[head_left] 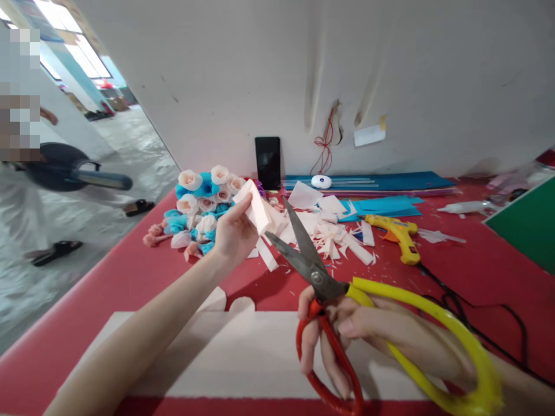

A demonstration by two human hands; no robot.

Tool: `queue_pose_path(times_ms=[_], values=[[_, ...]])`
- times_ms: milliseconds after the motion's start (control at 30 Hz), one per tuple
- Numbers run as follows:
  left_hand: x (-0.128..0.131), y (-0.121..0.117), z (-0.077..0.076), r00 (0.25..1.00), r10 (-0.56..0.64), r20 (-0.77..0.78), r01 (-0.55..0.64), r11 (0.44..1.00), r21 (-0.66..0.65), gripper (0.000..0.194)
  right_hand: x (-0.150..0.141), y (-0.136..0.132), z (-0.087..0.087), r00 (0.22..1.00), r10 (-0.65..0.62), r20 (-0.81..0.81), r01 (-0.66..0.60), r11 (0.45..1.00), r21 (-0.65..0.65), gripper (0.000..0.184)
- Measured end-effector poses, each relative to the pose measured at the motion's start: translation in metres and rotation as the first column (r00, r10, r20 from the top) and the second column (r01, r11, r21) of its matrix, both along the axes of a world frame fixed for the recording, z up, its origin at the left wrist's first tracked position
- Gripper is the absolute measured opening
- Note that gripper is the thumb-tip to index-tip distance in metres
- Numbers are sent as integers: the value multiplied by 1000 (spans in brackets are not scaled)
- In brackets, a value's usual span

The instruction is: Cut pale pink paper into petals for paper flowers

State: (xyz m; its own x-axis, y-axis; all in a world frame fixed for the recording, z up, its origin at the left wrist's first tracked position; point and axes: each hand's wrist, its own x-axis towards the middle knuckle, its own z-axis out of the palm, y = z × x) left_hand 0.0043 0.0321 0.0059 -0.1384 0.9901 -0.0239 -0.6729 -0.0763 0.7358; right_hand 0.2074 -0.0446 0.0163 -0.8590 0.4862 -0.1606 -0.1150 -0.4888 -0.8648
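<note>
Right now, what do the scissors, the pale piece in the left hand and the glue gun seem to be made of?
Scissors: the dull grey sheen of the blades suggests metal; the glossy red and yellow handles look like plastic. Pale piece in the left hand: matte, with crisp edges, so probably paper. Glue gun: its smooth, yellow moulded body suggests hard plastic.

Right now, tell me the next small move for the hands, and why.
Probably guide the scissors onto the paper: the left hand pinches it up, and the right hand holds the blades open with their tips close by.
</note>
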Motion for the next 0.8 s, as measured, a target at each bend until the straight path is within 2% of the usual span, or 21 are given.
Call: queue_pose_path(times_ms=[67, 167, 300, 433, 633, 800], values=[[0, 1, -1, 1000, 16, -15, -16, 1000, 8, 15, -1, 0, 1, 999, -11, 39, 11, 1000, 22, 22], [-1, 0, 0, 998, -53, -25, 53, 998, 36, 19, 0, 0, 2, 997, -24, 77, 21, 999, 34, 21], [-4, -2, 1, 995, -99, -5, 99, 993, 66, 22, 2, 0, 2, 999, -27, 33, 27, 1000, 3, 20], [-5, -2, 0, 987, -158, -16, 158, 986, 42, 27, 2, -1, 2, 1000, -16, 19, 17, 999, -31, 21], [-1, -2, 0, 994, -89, -62, 91, 995, 28, 24, 1, -3, 3, 998, -65, 11, 65, 997, -40, 27], [0, -2, 1, 998, 4, -68, 2, 996, 85, 24, 3, -4, 2, 994, -102, 41, 104, 994, -30, 29]])
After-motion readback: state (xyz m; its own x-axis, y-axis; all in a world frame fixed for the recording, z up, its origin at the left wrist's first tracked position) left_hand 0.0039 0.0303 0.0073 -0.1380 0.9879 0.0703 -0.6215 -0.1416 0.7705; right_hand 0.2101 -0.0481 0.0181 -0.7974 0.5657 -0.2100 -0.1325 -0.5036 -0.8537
